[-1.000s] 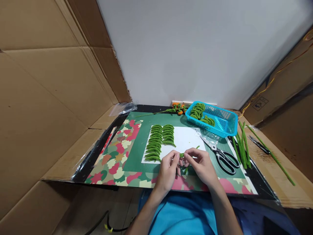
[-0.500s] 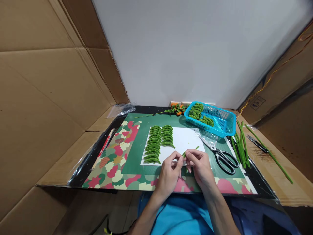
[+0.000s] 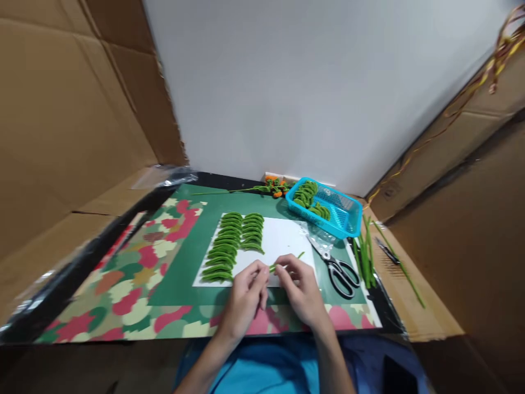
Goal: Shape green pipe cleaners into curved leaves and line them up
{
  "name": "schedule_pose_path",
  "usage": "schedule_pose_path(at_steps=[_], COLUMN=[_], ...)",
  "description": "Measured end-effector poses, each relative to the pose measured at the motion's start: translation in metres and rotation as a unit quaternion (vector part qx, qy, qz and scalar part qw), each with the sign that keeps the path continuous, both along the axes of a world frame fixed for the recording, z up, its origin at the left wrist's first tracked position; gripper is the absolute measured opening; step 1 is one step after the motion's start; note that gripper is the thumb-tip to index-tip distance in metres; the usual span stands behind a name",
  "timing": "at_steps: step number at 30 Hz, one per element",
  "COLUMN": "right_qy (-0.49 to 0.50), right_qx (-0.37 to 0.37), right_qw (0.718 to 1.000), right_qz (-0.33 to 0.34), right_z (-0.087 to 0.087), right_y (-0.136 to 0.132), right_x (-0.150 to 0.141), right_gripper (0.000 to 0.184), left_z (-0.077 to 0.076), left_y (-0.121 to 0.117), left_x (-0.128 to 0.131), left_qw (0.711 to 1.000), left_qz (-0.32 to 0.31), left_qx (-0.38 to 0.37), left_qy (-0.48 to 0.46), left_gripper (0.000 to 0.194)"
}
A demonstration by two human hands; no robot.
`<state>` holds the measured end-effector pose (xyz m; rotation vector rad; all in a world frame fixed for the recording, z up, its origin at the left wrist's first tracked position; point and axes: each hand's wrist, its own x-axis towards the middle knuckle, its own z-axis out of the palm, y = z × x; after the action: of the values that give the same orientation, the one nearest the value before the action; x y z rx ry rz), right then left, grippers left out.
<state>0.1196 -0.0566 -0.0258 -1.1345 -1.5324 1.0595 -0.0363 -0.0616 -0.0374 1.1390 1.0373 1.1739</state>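
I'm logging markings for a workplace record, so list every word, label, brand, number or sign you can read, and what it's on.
No readable words, brands or numbers.
Right-hand cardboard: one dark printed mark, too blurred to read.
Scissors: no lettering can be made out.

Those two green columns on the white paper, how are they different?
The left column is longer; the right column is shorter. The left column ends close to the near edge of the paper; the right column stops about halfway. Both are green and lie on the paper.
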Motion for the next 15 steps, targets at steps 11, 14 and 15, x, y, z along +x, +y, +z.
schedule_pose_path(at_steps=[11, 14, 15], right_qy=[-0.144, -0.141, -0.139], right_qx=[0.071, 0.091, 0.097], right_qw=[0.987, 0.986, 0.985], right_qz=[0.01, -0.018, -0.027], right_z=[0.001, -0.005, -0.006], right_y=[0.001, 0.001, 0.001], right_x=[-0.008, -0.01, -0.01], right_gripper=[0.026, 0.024, 0.024], left_z=[-0.002, 0.001, 0.002], left_y=[0.007, 0.006, 0.006], left_x=[-0.002, -0.001, -0.001], left_qw=[0.998, 0.997, 0.997], left_qz=[0.048, 0.05, 0.05], left_qx=[0.031, 0.035, 0.033], left_qy=[0.036, 0.043, 0.042], left_gripper=[0.046, 0.044, 0.043])
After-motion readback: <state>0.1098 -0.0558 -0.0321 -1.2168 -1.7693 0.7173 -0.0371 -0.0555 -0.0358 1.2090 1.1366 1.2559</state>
